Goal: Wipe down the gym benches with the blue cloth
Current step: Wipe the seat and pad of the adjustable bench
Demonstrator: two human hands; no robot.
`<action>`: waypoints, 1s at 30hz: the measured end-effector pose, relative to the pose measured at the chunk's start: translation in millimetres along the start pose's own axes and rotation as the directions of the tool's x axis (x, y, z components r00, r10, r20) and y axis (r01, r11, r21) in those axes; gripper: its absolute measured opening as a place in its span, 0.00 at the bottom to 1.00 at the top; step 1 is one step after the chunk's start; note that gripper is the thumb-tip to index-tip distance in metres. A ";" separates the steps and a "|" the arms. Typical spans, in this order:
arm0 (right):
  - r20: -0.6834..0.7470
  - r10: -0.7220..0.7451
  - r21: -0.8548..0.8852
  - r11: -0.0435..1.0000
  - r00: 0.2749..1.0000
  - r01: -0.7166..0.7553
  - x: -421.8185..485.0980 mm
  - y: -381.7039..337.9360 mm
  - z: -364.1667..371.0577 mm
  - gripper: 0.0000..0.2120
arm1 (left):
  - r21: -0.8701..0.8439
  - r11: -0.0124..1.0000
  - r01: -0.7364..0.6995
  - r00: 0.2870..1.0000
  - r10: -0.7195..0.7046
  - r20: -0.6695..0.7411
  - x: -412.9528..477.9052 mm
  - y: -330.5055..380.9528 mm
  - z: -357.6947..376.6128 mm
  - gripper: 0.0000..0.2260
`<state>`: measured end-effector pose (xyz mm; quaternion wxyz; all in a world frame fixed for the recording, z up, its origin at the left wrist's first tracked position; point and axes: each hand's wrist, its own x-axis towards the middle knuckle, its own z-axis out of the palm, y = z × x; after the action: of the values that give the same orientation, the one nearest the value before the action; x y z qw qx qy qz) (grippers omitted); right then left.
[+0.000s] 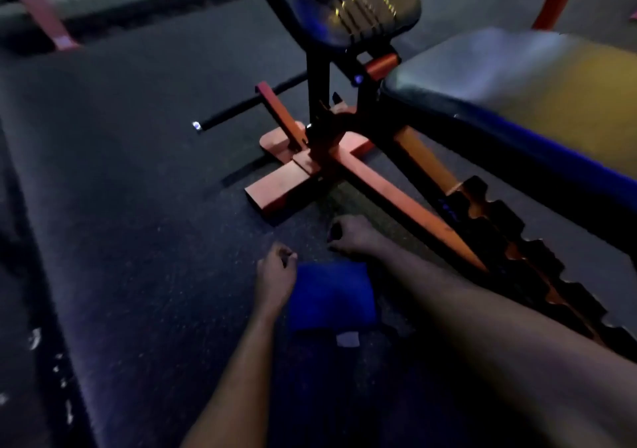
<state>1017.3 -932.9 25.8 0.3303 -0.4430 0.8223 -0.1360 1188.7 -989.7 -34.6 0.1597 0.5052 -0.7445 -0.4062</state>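
Head view: left hand [275,272] and right hand [351,235] pinch blue cloth [331,296] with curled fingers.

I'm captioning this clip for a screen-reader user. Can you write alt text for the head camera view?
Two bare hands work a blue cloth over a dark gym floor: the left hand pinches its upper corner, while the right hand is curled at its top edge, grip unclear. Ahead stands an orange-framed bench with black pads.
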 end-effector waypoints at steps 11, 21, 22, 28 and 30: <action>0.229 0.041 -0.204 0.979 0.972 0.006 74.3 23.1 103.0 0.28 | 0.204 0.935 0.292 0.916 -0.335 0.223 26.3 -87.4 61.4 0.25; 0.116 0.019 -0.077 0.997 0.993 -0.010 36.3 -6.5 53.5 0.18 | -0.010 0.999 -0.046 0.949 0.046 0.312 23.8 -29.0 2.5 0.09; 0.079 -0.003 -0.054 0.999 0.997 0.008 27.6 -15.2 36.6 0.14 | -0.035 0.995 -0.091 0.952 0.098 0.291 23.7 -13.2 -15.7 0.10; -0.184 -0.210 0.199 0.949 0.960 0.246 -33.0 -67.9 -58.0 0.05 | -0.105 0.960 -0.260 0.946 0.275 0.171 15.2 93.1 -120.5 0.13; -0.284 -0.284 0.285 0.887 0.916 0.363 -56.1 -83.4 -89.5 0.05 | -0.076 0.939 -0.335 0.932 0.342 0.117 10.7 128.9 -153.5 0.12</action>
<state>1033.0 -940.8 159.3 0.2734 -0.4934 0.7346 -0.3772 1203.3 -1046.7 157.3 0.1928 0.3374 -0.8177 -0.4247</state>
